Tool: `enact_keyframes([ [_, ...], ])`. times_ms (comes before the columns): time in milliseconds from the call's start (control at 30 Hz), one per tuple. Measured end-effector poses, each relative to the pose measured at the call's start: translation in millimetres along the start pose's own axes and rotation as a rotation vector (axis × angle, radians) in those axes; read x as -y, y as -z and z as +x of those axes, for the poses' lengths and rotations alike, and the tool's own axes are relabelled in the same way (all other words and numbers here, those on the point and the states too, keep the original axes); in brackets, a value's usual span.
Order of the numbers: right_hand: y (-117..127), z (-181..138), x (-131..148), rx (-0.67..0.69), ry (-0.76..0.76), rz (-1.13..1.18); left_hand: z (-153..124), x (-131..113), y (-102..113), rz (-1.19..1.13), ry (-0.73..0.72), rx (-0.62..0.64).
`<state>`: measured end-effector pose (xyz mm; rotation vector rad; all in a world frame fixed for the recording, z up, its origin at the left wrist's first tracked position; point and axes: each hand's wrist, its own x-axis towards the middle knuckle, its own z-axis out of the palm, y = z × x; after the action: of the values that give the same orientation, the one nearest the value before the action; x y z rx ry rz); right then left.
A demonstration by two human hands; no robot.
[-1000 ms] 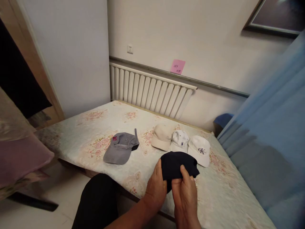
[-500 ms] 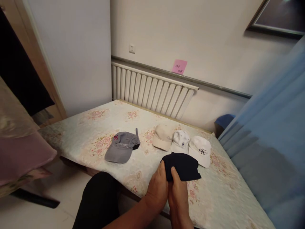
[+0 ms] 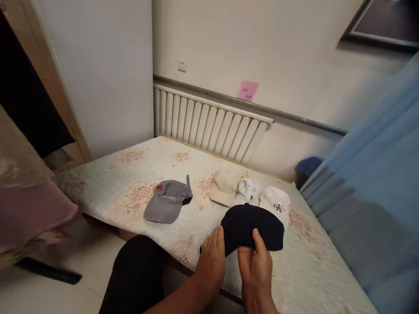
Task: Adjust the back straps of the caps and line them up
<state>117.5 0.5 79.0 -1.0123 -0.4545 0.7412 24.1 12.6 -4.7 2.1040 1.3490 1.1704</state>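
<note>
A dark navy cap [image 3: 250, 226] is held just above the near part of a floral bed [image 3: 137, 174]. My left hand [image 3: 211, 264] grips its left edge with the thumb on top. My right hand [image 3: 257, 270] pinches its lower edge from beneath, thumb up on the fabric. Just behind the navy cap lie a beige cap [image 3: 223, 187], a white cap with a small emblem [image 3: 248, 192] and a white cap with black letters [image 3: 275, 205], side by side. Farther left, a grey cap [image 3: 166, 201] lies alone on the bed.
A white radiator [image 3: 209, 124] runs along the far wall under a pink note [image 3: 247, 90]. A blue curtain [image 3: 373, 183] hangs at the right. Pink cushions [image 3: 29, 209] sit at the left. My dark-trousered knee [image 3: 137, 274] is at the bed's near edge.
The navy cap has spread out wider and lifted slightly, now covering part of the lettered white cap. My right hand has shifted right along its lower edge; the other caps stay put.
</note>
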Motion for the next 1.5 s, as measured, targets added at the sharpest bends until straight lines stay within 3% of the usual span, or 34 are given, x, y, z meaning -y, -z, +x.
enact_keyframes([
  [100, -5.4, -10.0, -4.0, 0.011, -0.011, -0.007, 1.4, -4.2, 0.1, 0.159, -0.046, 0.009],
  [233, -12.8, -19.0, -7.9, 0.01, -0.127, 0.034, 1.7, -12.9, 6.0, 0.207, -0.108, 0.022],
  [367, -12.9, -15.5, -1.2, -0.087, -0.243, 0.058, 1.5, -16.2, 16.8, 0.202, -0.079, 0.099],
  [600, -1.1, -0.3, 19.4, -0.217, -0.261, 0.236, -0.4, 11.5, 25.5, 0.158, -0.242, 0.122],
  [733, 0.4, -3.0, 19.1, -0.158, -0.239, 0.253, -0.8, 17.2, 22.9, 0.182, -0.332, 0.046],
  [967, -2.3, -11.2, 18.6, -0.043, -0.231, 0.153, -3.9, -8.7, 29.9, 0.196, -0.37, -0.024],
  [1100, -1.1, -9.7, 22.6, -0.048, -0.238, 0.141, -4.0, -10.8, 35.4, 0.114, -0.376, -0.031],
  [1333, 10.9, 3.0, 29.5, -0.041, -0.331, 0.203, -2.4, 16.9, 37.8, -0.083, -0.343, 0.07],
  [1500, 13.9, 2.8, 32.2, -0.077, -0.444, 0.238, -0.3, 4.8, 39.9, -0.06, -0.417, 0.003],
])
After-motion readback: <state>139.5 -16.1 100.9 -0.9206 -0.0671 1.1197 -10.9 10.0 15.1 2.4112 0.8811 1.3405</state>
